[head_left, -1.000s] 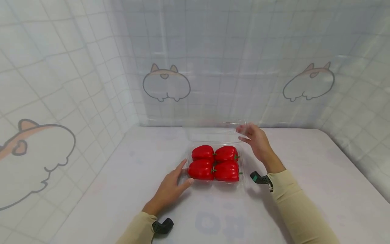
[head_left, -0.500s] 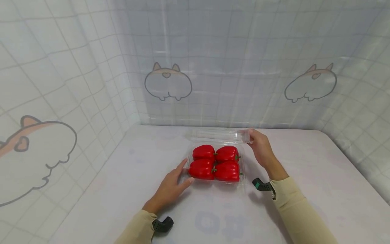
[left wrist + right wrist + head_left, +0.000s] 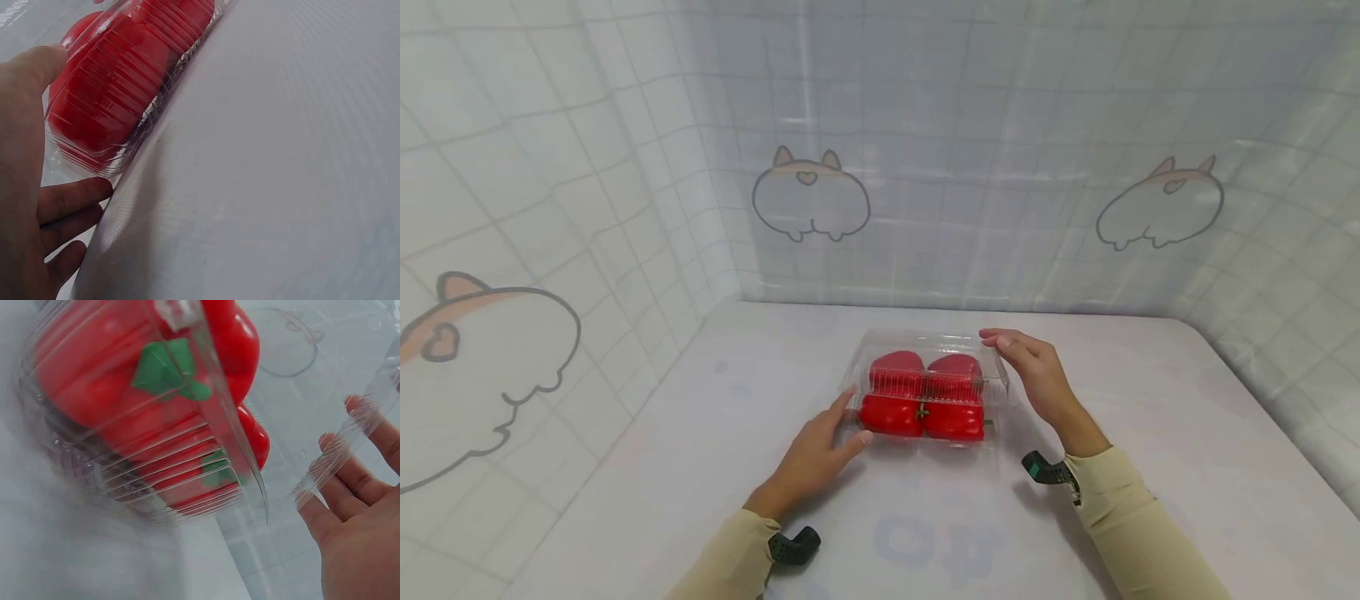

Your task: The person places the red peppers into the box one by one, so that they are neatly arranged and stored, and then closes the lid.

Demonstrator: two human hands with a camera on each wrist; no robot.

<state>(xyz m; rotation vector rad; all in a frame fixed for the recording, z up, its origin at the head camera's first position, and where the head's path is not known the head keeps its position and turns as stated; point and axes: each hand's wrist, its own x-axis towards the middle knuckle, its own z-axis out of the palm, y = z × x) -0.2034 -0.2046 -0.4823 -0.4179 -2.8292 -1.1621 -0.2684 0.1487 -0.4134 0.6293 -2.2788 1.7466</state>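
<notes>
A clear plastic clamshell box [image 3: 859, 423] holds several red bell peppers [image 3: 891, 415] with green stems, lying in two rows. Its clear lid [image 3: 925, 340] stands tilted over the back row, partly lowered, while the front row shows past its ribbed edge. My left hand [image 3: 815, 454] rests at the box's left side, thumb by the front corner and fingers spread along the wall; the left wrist view has the thumb [image 3: 44, 62] at the rim. With fingers extended, my right hand [image 3: 1037, 375] touches the lid's back right; in the right wrist view clear plastic overlaps those fingertips [image 3: 331, 447].
The box stands on a white-covered table [image 3: 730, 417] with faint printed marks. White grid-patterned sheets [image 3: 925, 167] with animal drawings enclose the back and both sides. Each wrist wears a dark strap with a camera mount [image 3: 795, 547].
The lid has swung from upright at the back down over the rear peppers. My right hand, first behind the lid and then at its right edge, has moved slightly forward. My left hand stays nearly in place.
</notes>
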